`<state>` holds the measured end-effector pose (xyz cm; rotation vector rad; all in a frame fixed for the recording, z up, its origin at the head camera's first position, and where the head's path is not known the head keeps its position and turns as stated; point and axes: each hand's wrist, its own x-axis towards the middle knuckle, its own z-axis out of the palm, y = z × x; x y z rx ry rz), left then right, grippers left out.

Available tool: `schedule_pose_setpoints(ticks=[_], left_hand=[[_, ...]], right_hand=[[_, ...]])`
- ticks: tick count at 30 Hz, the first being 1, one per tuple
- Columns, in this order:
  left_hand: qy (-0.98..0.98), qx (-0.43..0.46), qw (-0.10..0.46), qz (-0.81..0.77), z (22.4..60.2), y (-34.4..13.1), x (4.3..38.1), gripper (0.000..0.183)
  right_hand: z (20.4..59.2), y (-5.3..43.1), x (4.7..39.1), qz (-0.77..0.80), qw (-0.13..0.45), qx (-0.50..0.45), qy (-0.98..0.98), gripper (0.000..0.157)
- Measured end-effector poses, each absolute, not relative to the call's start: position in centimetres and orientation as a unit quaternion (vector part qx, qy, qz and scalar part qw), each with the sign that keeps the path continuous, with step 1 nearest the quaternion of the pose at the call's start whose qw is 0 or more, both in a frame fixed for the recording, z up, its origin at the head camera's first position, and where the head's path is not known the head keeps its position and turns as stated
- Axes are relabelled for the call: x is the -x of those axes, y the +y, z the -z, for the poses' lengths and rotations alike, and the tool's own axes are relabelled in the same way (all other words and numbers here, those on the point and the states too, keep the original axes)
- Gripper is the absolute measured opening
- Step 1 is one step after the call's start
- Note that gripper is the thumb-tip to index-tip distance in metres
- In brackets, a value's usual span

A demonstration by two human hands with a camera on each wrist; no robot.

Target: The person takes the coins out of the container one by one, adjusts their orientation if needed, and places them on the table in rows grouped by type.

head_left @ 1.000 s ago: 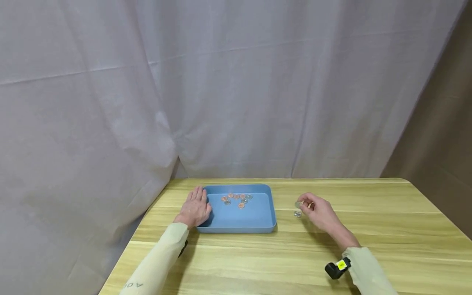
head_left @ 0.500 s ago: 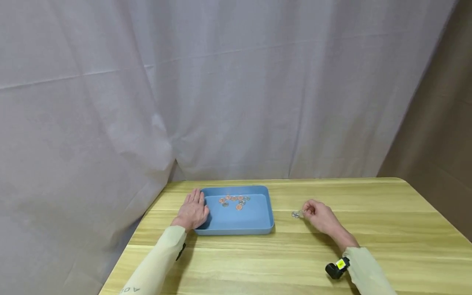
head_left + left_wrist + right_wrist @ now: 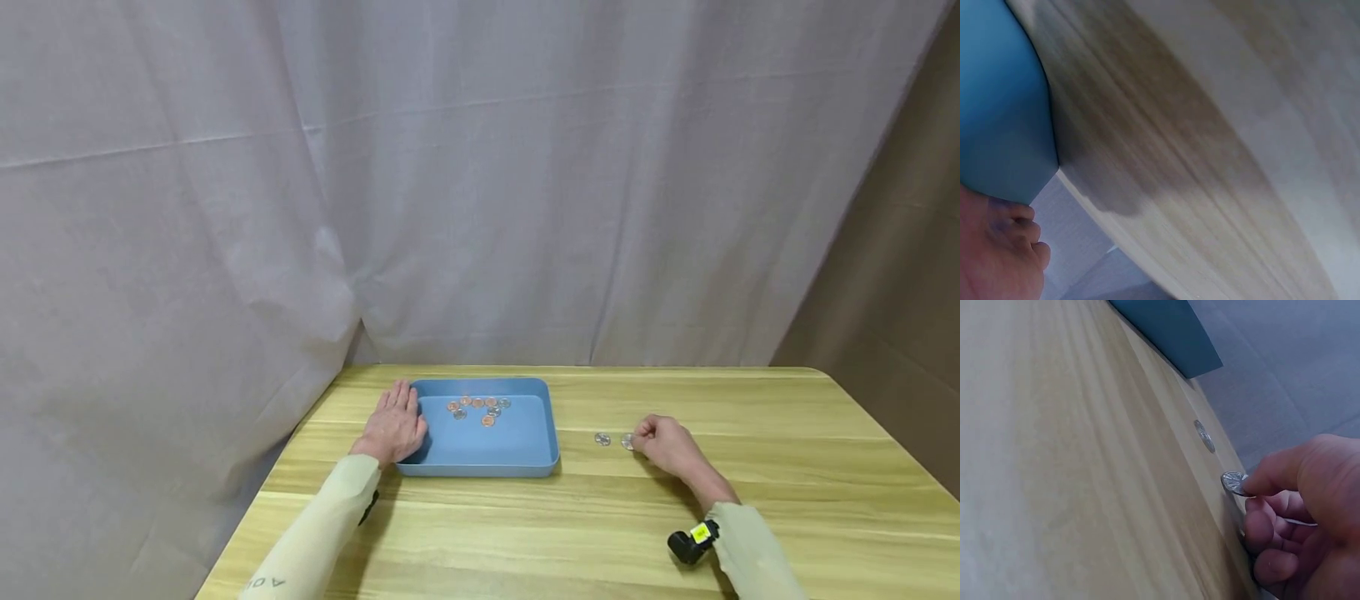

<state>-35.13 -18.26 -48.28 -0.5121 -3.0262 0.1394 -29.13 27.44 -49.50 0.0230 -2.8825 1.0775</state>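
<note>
"What colour was the tray (image 3: 480, 446)?"
"Plain blue. The coins (image 3: 488, 421) were coppery or silvery."
"And the tabletop (image 3: 480, 533)?"
"Yellowish, with streaky wood grain. The curtain (image 3: 480, 208) was greyish mauve; the sleeves (image 3: 315, 525), pale cream."

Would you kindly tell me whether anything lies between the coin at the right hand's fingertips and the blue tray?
Yes: another silver coin lies on the table between the held coin and the right wall of the blue tray.
</note>
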Motion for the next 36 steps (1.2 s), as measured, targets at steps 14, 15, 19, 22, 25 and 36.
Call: schedule_pose_setpoints(ticks=[14,15,19,22,25,36], left_hand=[[-0.985,0.161,0.026,-0.053,48.0,-18.2,35.0,0.062],[-0.985,0.161,0.026,-0.053,48.0,-18.2,35.0,0.062],[-0.985,0.162,0.026,-0.058,47.9,-18.1,34.9,0.061],[-0.984,0.163,0.03,-0.056,48.0,-18.1,35.0,0.061],[-0.984,0.165,0.034,-0.054,48.1,-18.1,35.1,0.062],[-0.985,0.164,0.03,-0.052,48.1,-18.2,35.1,0.062]], right_hand=[[49.5,27.5,30.1,-0.376,-0.017,0.052,-0.925,0.011],[49.5,27.5,30.1,-0.376,-0.02,0.054,-0.925,0.011],[49.2,27.5,30.1,-0.376,-0.037,0.059,-0.924,0.012],[48.9,27.5,30.2,-0.367,-0.052,0.06,-0.927,0.014],[48.5,27.4,30.2,-0.36,-0.065,0.063,-0.929,0.016],[48.5,27.3,30.1,-0.357,-0.064,0.065,-0.93,0.014]])
